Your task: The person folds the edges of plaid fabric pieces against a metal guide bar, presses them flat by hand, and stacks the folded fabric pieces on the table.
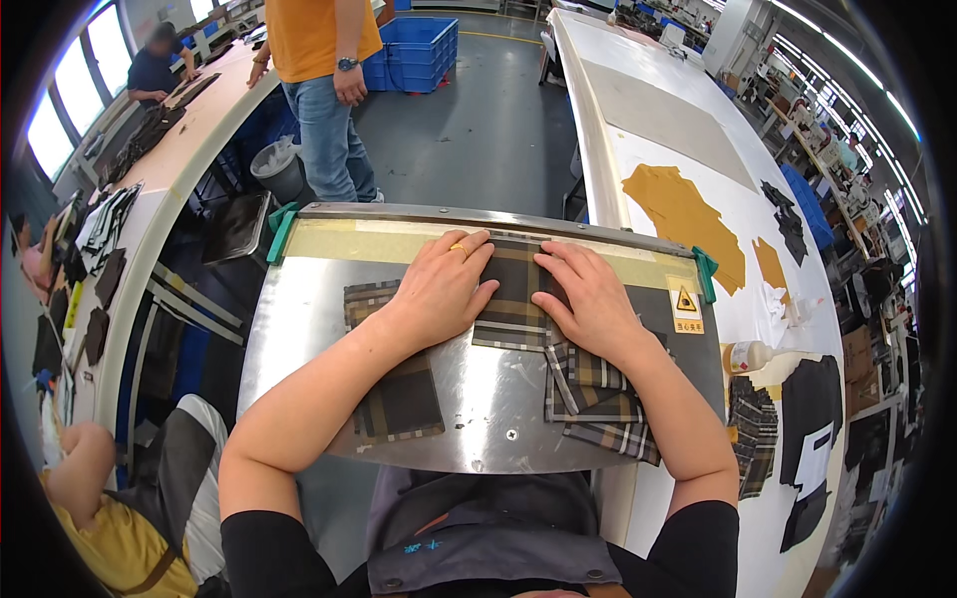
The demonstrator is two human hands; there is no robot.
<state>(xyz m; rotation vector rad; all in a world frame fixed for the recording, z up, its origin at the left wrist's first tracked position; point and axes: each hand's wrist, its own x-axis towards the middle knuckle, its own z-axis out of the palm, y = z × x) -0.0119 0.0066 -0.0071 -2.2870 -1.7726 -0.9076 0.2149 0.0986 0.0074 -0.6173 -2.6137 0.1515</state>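
A dark plaid fabric piece (511,288) lies on a metal work plate (299,329), its far end at the metal bar (441,211). My left hand (446,288), with a ring on one finger, rests flat over its left side. The fingertips of my right hand (587,295) touch its right edge, thumb spread. Neither hand grips anything. Under and beside my left forearm lie more plaid pieces (400,400), partly covered by the arm. To the right, several plaid pieces with folded edges (594,385) overlap loosely, partly hidden by my right hand and forearm.
Green brackets (282,232) flank the bar, with a warning sticker (685,304) on the right. The right-hand table (673,463) holds mustard fabric (684,220), a plastic bottle (748,356) and plaid stacks (754,433). One person (321,45) stands ahead; another (127,516) sits at left.
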